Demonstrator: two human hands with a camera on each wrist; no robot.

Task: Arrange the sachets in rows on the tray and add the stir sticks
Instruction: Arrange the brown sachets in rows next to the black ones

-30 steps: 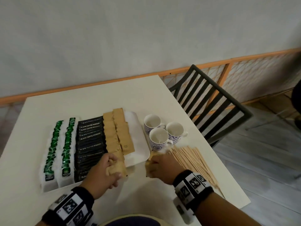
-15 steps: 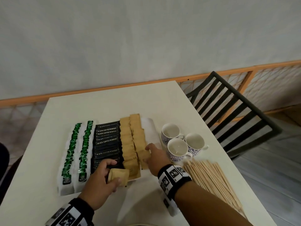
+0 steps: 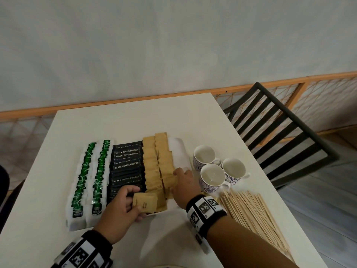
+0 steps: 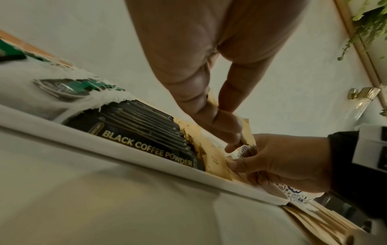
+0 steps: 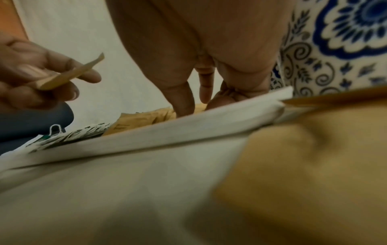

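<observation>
Left fingers [image 3: 129,192] around brown sachets [image 3: 145,203], above tray [image 3: 178,149].

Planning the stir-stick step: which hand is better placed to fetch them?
Right, probably. The stir sticks lie just beside the right hand, while the left hand holds a brown sachet.

Right hand [image 3: 184,183] leaves the table near the stir sticks [image 3: 255,213], now touching the right-hand brown sachet row [image 3: 166,167] on the tray [image 3: 178,149].
</observation>
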